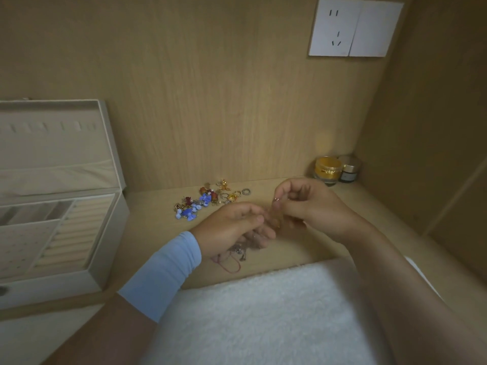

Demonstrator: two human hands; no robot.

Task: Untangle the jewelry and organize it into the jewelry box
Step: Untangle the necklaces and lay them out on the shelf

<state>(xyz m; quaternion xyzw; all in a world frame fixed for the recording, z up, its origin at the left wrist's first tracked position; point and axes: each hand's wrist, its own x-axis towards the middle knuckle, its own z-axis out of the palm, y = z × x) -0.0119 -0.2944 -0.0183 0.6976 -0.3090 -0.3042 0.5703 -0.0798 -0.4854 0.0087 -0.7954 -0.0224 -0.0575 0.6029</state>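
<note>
Above the table [147, 233], the left hand [237, 227] curls its fingers round a tangle [239, 252] of chains and red cord. The right hand [308, 206], just beside it, pinches a fine strand of the same tangle between thumb and fingertips. A jewelry pile [208, 200] lies on the table beyond the hands, and the open jewelry box [110, 246] stands at the left, apart from both.

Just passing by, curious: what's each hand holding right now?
Left hand: closed, holding the tangled jewelry.
Right hand: closed, fingers pinching a fine bit of it, too blurred to name.
</note>
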